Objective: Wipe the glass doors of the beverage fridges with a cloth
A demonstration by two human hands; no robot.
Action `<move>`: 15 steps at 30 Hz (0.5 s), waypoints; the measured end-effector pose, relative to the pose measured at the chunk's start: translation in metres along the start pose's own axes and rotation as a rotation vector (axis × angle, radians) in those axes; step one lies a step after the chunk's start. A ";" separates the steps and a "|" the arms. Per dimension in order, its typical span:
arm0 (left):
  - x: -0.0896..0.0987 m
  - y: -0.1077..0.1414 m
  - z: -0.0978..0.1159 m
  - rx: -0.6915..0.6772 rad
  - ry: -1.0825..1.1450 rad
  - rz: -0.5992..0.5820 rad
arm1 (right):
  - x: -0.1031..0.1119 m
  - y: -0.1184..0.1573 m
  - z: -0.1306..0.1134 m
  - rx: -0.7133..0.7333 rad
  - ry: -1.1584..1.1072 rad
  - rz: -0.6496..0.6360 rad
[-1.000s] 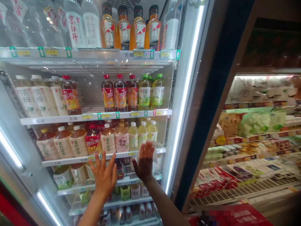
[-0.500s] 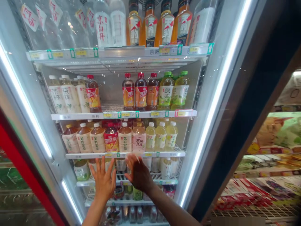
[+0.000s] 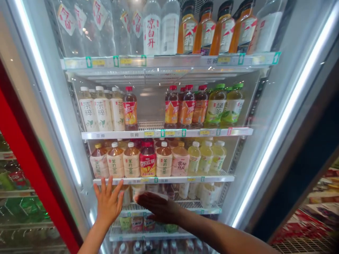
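Note:
My left hand (image 3: 109, 201) is raised with spread fingers in front of the lower shelves of a drinks cooler, fingertips near the edge of the shelf (image 3: 182, 179) that bears tea bottles. Nothing is in it. My right hand (image 3: 159, 207) lies to its right, turned sideways with its fingers stretched flat toward the left, also holding nothing. Whether either hand touches glass, I cannot tell. Above them stand a red iced tea bottle (image 3: 147, 160), a jasmine tea bottle (image 3: 131, 160) with a white cap, and a pink-labelled bottle (image 3: 180, 160). My right arm hides part of the lower shelves.
Higher up, a shelf (image 3: 169, 133) carries more tea bottles with a gap among them. Clear water bottles (image 3: 151, 30) and amber bottles (image 3: 187, 30) fill the top. Light strips run down both sides. A red frame (image 3: 29, 148) is at left, packaged goods (image 3: 299, 225) at right.
The view has shifted so the cooler sits further right. My right hand has swung left and flattened, its arm crossing more of the lower shelves. My left hand stays spread.

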State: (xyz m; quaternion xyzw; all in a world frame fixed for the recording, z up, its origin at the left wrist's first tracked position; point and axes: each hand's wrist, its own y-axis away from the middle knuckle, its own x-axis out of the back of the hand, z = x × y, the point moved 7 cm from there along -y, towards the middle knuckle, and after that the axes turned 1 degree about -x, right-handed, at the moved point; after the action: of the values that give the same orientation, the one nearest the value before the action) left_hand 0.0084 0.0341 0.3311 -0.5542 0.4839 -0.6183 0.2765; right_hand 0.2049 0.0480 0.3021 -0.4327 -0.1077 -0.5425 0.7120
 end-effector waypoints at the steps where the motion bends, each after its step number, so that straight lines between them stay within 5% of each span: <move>1: 0.001 0.003 -0.008 -0.006 -0.004 -0.006 | -0.005 -0.005 -0.004 0.008 -0.010 -0.013; 6: 0.004 0.043 -0.024 -0.017 0.035 -0.049 | -0.024 -0.037 -0.010 -0.086 0.003 0.003; 10: -0.002 0.087 -0.023 0.029 0.030 -0.112 | -0.045 -0.035 -0.045 0.050 0.061 -0.035; 15: -0.010 0.103 -0.024 0.057 -0.006 -0.124 | -0.049 -0.028 -0.043 -0.057 0.057 -0.101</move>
State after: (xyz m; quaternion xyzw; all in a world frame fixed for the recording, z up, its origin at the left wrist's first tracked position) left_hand -0.0318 0.0105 0.2363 -0.5769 0.4301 -0.6459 0.2549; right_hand 0.1487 0.0488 0.2599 -0.4311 -0.0937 -0.5926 0.6739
